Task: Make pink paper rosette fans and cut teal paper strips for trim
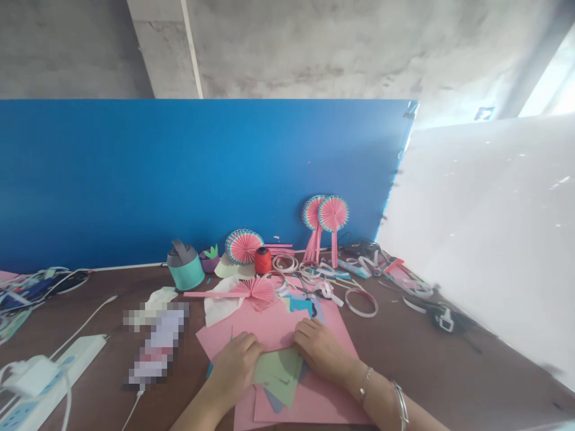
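Observation:
My left hand (238,362) and my right hand (321,344) grip the near edge of a pink paper sheet (269,323), one at each side, with fingers curled and closed on it. Some fingertips are hidden. Between and below the hands lie several green paper pieces (281,368), on top of larger pink sheets (309,404). Just beyond the held sheet rests a pleated pink paper fan (256,289) with a long pink strip handle. My right wrist wears a chain bracelet and a bangle.
Against the blue partition (179,167) stand round pink fans (333,214), a red thread spool (263,261) and a teal-grey container (185,267). Paper strip rolls (360,302) lie right. A power strip (67,377) and a blurred-out phone-like object (159,344) sit left.

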`<state>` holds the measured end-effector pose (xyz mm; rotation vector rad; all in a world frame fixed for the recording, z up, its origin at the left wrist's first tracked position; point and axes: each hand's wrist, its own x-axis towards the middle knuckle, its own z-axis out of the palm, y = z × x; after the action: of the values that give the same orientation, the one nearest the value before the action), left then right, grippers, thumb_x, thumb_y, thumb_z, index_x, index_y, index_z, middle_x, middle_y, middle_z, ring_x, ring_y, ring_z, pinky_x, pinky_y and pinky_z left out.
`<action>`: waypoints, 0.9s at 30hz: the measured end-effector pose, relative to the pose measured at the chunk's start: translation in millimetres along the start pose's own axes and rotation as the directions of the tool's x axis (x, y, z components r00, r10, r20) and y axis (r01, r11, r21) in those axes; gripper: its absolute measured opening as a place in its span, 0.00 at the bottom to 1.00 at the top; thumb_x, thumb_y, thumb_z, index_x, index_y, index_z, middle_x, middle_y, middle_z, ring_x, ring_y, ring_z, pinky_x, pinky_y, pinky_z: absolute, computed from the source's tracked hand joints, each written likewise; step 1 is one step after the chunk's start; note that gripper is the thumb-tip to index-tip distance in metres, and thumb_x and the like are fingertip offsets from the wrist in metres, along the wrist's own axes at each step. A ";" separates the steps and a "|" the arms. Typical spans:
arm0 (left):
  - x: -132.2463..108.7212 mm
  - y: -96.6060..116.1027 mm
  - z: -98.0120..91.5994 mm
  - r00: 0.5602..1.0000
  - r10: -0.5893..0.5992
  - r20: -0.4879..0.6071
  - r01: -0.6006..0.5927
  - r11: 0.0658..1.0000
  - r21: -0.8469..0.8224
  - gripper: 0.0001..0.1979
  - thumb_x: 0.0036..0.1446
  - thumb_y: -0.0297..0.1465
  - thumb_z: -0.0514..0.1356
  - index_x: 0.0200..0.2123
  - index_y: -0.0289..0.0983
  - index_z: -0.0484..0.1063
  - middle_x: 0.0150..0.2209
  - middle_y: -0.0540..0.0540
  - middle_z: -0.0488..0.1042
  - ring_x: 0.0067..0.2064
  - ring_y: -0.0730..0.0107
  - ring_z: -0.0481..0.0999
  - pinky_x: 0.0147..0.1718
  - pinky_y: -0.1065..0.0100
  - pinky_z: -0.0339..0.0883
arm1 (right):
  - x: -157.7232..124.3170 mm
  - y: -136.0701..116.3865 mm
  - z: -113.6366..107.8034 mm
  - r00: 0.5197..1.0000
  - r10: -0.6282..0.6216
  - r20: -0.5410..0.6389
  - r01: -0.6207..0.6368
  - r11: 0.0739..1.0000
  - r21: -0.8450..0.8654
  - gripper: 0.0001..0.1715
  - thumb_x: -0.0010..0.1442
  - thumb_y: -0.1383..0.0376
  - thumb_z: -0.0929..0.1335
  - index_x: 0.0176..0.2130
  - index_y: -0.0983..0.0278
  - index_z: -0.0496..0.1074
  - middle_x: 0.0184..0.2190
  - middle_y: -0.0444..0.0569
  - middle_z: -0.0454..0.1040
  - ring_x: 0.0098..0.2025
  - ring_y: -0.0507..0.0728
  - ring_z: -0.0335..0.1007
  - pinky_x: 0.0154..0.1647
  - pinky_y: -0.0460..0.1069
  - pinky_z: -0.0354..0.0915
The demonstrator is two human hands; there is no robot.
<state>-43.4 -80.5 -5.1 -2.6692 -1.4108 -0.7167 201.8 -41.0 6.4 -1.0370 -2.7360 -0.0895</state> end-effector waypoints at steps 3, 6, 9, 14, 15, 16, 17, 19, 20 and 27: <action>1.9 4.0 -4.0 1.000 -0.017 0.026 0.017 1.000 -0.019 0.13 0.58 0.18 0.53 0.36 0.38 0.73 0.34 0.47 0.73 0.37 0.65 0.72 0.35 0.66 0.65 | -0.1 3.5 -0.1 1.000 0.006 -0.026 -0.005 1.000 0.030 0.11 0.66 0.68 0.61 0.33 0.65 0.69 0.34 0.49 0.71 0.37 0.56 0.62 0.37 0.51 0.53; 5.9 10.6 -7.3 0.998 0.002 0.066 -0.003 1.000 0.014 0.13 0.60 0.20 0.54 0.42 0.40 0.73 0.36 0.47 0.73 0.37 0.65 0.72 0.35 0.66 0.64 | 0.4 4.4 -0.5 0.999 -0.013 -0.049 0.015 0.999 0.039 0.12 0.66 0.67 0.61 0.32 0.65 0.69 0.33 0.49 0.71 0.37 0.56 0.62 0.37 0.51 0.52; 11.6 18.6 -9.4 0.993 0.036 0.113 -0.047 0.994 0.103 0.12 0.60 0.21 0.55 0.44 0.40 0.72 0.36 0.47 0.73 0.37 0.65 0.71 0.34 0.66 0.63 | 1.2 2.8 -2.0 0.997 -0.028 -0.071 0.031 0.999 0.039 0.11 0.65 0.69 0.62 0.31 0.65 0.69 0.32 0.49 0.70 0.36 0.56 0.62 0.37 0.51 0.52; 22.5 31.0 -10.1 0.970 0.053 0.238 -0.107 0.969 0.221 0.10 0.55 0.19 0.58 0.39 0.36 0.71 0.36 0.45 0.73 0.39 0.61 0.71 0.35 0.63 0.64 | 1.4 -0.1 -4.6 0.993 -0.056 -0.108 0.061 0.997 0.041 0.09 0.62 0.71 0.62 0.32 0.65 0.69 0.31 0.48 0.70 0.35 0.55 0.61 0.36 0.51 0.52; 23.7 32.4 -9.4 0.965 0.040 0.258 -0.102 0.968 0.231 0.10 0.54 0.19 0.59 0.38 0.35 0.71 0.36 0.44 0.73 0.39 0.60 0.72 0.35 0.63 0.64 | 1.2 -0.3 -4.6 0.992 -0.063 -0.108 0.068 0.997 0.044 0.09 0.62 0.71 0.62 0.32 0.65 0.69 0.31 0.48 0.70 0.35 0.55 0.61 0.36 0.51 0.52; 24.2 33.2 -8.5 0.963 0.029 0.269 -0.094 0.967 0.235 0.09 0.53 0.19 0.59 0.38 0.35 0.71 0.37 0.44 0.73 0.39 0.60 0.72 0.35 0.63 0.64 | 1.0 -0.4 -4.4 0.992 -0.065 -0.106 0.070 0.996 0.047 0.09 0.63 0.71 0.62 0.32 0.65 0.69 0.31 0.48 0.70 0.35 0.55 0.61 0.36 0.51 0.52; 24.0 33.3 -7.4 0.962 0.021 0.271 -0.087 0.969 0.232 0.10 0.53 0.19 0.59 0.37 0.35 0.71 0.37 0.44 0.73 0.39 0.60 0.72 0.35 0.63 0.65 | 0.9 -0.3 -4.1 0.993 -0.061 -0.103 0.066 0.996 0.052 0.09 0.63 0.71 0.62 0.32 0.65 0.69 0.32 0.48 0.70 0.35 0.55 0.61 0.36 0.51 0.53; 21.6 31.6 -5.5 0.969 0.007 0.247 -0.061 0.976 0.210 0.11 0.53 0.18 0.58 0.38 0.36 0.71 0.38 0.44 0.73 0.39 0.60 0.72 0.36 0.63 0.65 | 0.5 0.2 -3.3 0.995 -0.036 -0.094 0.042 0.997 0.069 0.10 0.65 0.70 0.62 0.32 0.64 0.69 0.32 0.48 0.70 0.36 0.56 0.62 0.37 0.51 0.53; 19.8 29.7 -4.8 0.973 -0.006 0.230 -0.039 0.981 0.190 0.11 0.53 0.18 0.57 0.39 0.36 0.71 0.38 0.44 0.73 0.39 0.61 0.72 0.36 0.64 0.65 | 0.2 0.7 -2.9 0.996 -0.017 -0.087 0.025 0.996 0.081 0.11 0.65 0.69 0.62 0.32 0.64 0.69 0.33 0.49 0.70 0.37 0.56 0.62 0.38 0.51 0.54; 15.6 8.7 -11.1 0.970 -0.137 0.199 0.147 0.988 -0.039 0.17 0.58 0.18 0.52 0.38 0.40 0.77 0.35 0.47 0.75 0.39 0.66 0.74 0.37 0.68 0.66 | -3.0 9.6 -0.9 0.994 0.070 -0.081 -0.047 0.965 0.260 0.12 0.65 0.70 0.61 0.33 0.66 0.71 0.32 0.50 0.73 0.38 0.57 0.66 0.40 0.50 0.58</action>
<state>-33.2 -76.2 12.7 -2.7671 -1.6665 -0.5182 210.4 -35.9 6.4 -1.0118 -2.5484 0.2184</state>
